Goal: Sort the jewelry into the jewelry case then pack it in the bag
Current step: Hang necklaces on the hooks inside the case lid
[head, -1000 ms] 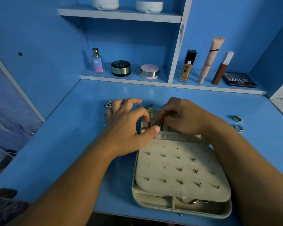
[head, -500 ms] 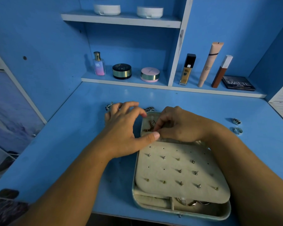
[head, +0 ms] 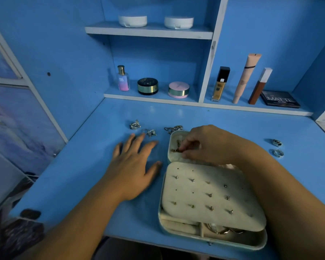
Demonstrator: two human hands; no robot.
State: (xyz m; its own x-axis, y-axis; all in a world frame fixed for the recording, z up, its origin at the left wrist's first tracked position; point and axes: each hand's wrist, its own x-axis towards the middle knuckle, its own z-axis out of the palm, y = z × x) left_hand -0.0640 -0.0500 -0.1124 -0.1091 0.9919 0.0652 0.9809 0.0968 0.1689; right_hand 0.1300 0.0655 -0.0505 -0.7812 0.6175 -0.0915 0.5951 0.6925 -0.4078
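One ring [head: 151, 133] lies just beyond the left hand [head: 133, 166], fingers straight and spread; the right hand [head: 210, 145], farther off, pinches a chain [head: 177, 143] in the case [head: 233, 245].

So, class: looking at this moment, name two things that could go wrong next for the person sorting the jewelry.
The left hand, spread over the desk, might knock the silver ring just beyond its fingertips. The gold chain that the right hand pinches inside the jewelry case could bunch and tangle.
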